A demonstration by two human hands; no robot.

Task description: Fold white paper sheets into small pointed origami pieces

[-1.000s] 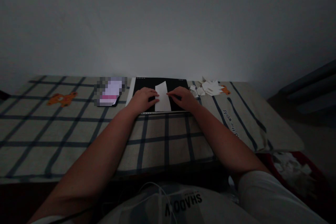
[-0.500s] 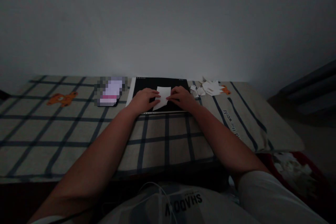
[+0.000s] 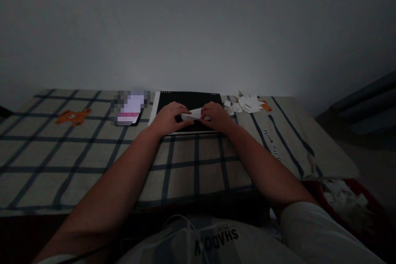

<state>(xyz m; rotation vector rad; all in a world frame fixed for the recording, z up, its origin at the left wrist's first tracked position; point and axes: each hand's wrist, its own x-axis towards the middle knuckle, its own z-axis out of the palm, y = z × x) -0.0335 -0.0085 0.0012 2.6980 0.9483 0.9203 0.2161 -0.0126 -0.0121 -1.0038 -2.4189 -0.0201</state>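
Observation:
A small piece of white paper (image 3: 195, 113) is held between my two hands, just above a black sheet with white edges (image 3: 188, 98). My left hand (image 3: 170, 119) pinches its left end between thumb and fingers. At its right end my right hand (image 3: 216, 116) grips it, the fingers bent over the paper. The piece looks narrow from here, tilted or bent; which of the two I cannot tell. Parts of it are hidden behind my fingers.
A phone (image 3: 131, 107) with a blurred screen lies to the left on the checked tablecloth (image 3: 93, 152). Several white paper pieces (image 3: 249, 103) are heaped right of the black sheet. A red container (image 3: 375, 210) with crumpled white scraps stands below the table's right side. Behind is a wall (image 3: 192, 29).
The white paper lay flatter, with its broad face showing; now it appears as a narrow strip. My fingers have closed further around both its ends.

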